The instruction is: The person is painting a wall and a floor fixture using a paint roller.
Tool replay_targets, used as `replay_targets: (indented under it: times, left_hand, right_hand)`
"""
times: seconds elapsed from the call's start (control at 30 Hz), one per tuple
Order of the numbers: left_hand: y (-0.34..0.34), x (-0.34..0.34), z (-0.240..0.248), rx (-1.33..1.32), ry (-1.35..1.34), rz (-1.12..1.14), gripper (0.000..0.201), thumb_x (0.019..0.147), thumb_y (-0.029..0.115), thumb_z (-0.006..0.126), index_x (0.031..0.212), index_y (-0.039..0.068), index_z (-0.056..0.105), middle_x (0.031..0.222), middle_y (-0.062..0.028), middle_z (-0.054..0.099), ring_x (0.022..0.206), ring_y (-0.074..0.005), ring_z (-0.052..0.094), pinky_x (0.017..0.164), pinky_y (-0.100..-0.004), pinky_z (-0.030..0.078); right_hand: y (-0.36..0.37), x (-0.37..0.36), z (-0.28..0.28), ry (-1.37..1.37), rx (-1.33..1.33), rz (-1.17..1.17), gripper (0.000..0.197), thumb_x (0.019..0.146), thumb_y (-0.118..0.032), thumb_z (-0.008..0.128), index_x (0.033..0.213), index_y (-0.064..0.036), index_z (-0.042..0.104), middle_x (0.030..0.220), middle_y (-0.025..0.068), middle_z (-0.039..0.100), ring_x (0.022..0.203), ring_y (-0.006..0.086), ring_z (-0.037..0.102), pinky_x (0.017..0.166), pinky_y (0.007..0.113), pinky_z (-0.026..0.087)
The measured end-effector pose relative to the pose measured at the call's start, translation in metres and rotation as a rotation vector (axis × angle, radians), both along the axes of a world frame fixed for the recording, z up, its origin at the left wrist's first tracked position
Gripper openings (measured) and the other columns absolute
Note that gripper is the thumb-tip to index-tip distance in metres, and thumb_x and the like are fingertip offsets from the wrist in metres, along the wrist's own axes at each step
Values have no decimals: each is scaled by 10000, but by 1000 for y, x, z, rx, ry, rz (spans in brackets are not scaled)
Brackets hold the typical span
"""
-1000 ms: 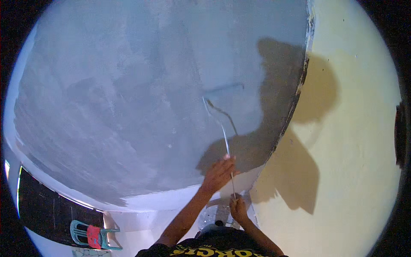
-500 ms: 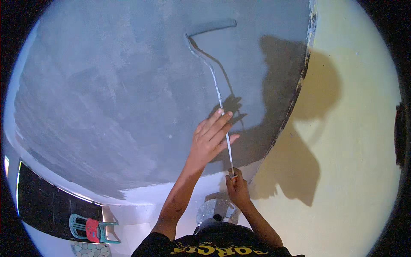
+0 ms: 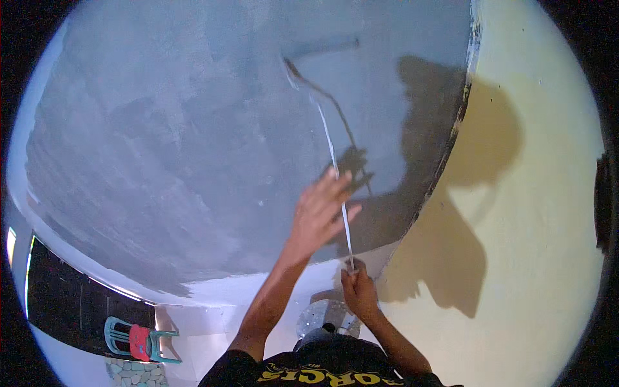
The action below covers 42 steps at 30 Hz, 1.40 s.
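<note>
since a second ago, the roller [image 3: 327, 133] is reaching farther up the grey wall [image 3: 161, 148]. the right hand [image 3: 360, 290] is clenching its near end; the left hand [image 3: 316, 211] is spreading loose fingers [image 3: 331, 183] by the shaft [image 3: 348, 233], which is seeming light, stiff, best held low.

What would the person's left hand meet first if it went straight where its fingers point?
Probably the thin white rod by the fingertips of the left hand, perhaps touching it; beyond, the grey wall. Depth is unclear.
</note>
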<state>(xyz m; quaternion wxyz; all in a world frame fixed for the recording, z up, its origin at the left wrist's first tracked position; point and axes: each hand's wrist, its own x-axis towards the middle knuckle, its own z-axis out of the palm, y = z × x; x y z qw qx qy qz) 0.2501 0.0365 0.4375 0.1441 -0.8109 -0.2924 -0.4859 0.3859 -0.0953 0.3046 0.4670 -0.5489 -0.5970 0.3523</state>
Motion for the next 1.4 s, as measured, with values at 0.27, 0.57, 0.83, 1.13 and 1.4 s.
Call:
replay_targets:
  times: [0.27, 0.57, 0.83, 1.13, 1.4]
  left_hand:
    - [8, -10, 8, 90, 39, 14, 263, 812, 244, 819, 983, 78, 709, 1333, -54, 642, 1334, -272, 533, 945, -452, 483]
    - [-39, -16, -204, -77, 260, 88, 342, 855, 371, 765, 1044, 89, 727, 1300, -32, 639, 1306, -245, 533, 1007, -420, 482]
    - [-5, -20, -81, 12, 175, 66, 264, 858, 332, 762, 984, 104, 721, 1330, -10, 631, 1331, -206, 518, 1002, -419, 490]
    - [-50, -7, -233, -216, 216, 39, 243, 836, 242, 787, 958, 48, 707, 1379, -64, 593, 1348, -266, 507, 1043, -370, 480]
    - [-23, -12, -176, -121, 178, 7, 241, 834, 211, 787, 964, 30, 696, 1338, -90, 620, 1327, -268, 522, 1041, -379, 491]
  right_hand:
    - [16, -12, -4, 65, 98, 36, 348, 1001, -240, 589, 1248, -17, 487, 646, 132, 578, 564, 267, 593, 542, 425, 452]
    - [-55, -13, -212, -14, -224, 51, 347, 1009, -240, 545, 1253, -3, 475, 747, 187, 617, 670, 312, 630, 587, 447, 473]
    - [5, -33, -119, 61, 243, -78, 329, 1009, -257, 554, 1219, -13, 488, 730, 140, 617, 589, 268, 600, 543, 433, 458]
    - [-57, -11, -238, -17, -357, 10, 456, 984, -287, 593, 1324, -14, 459, 896, 218, 670, 829, 370, 672, 742, 505, 509]
    - [-29, -23, -212, -71, -58, 27, 373, 999, -253, 555, 1270, -3, 497, 918, 226, 670, 818, 414, 667, 697, 527, 507]
